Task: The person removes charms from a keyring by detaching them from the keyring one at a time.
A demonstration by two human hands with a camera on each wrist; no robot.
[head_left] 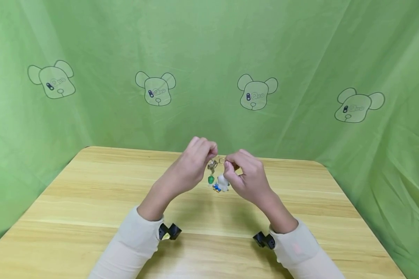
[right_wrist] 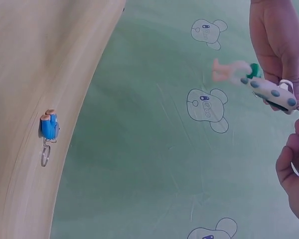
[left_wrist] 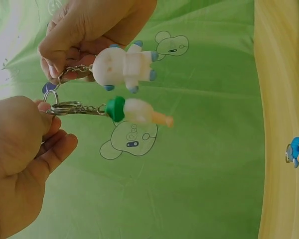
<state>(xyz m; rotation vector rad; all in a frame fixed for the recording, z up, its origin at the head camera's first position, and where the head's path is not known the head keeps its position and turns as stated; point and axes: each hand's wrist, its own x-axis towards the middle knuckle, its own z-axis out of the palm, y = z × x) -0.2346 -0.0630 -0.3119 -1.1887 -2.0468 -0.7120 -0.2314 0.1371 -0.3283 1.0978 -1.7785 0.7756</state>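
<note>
My left hand (head_left: 190,168) pinches a key ring (left_wrist: 51,97) with metal keys (left_wrist: 69,107) and a figurine in a green hat (left_wrist: 118,108) hanging from it. Opposite it, the fingers of my right hand (head_left: 248,176) pinch the ring end of a keychain with a white figurine (left_wrist: 117,68) that has blue ears and paws. Both hands are raised above the table, close together, with the rings between them; fingertips partly hide where these meet. Below, a blue figurine keychain (right_wrist: 49,127) with its own ring lies on the table.
The wooden table (head_left: 195,248) spreads under both forearms. A green cloth backdrop (head_left: 202,46) with printed bear heads surrounds its back and sides. A small black camera sits at each wrist, over light sleeves (head_left: 136,236).
</note>
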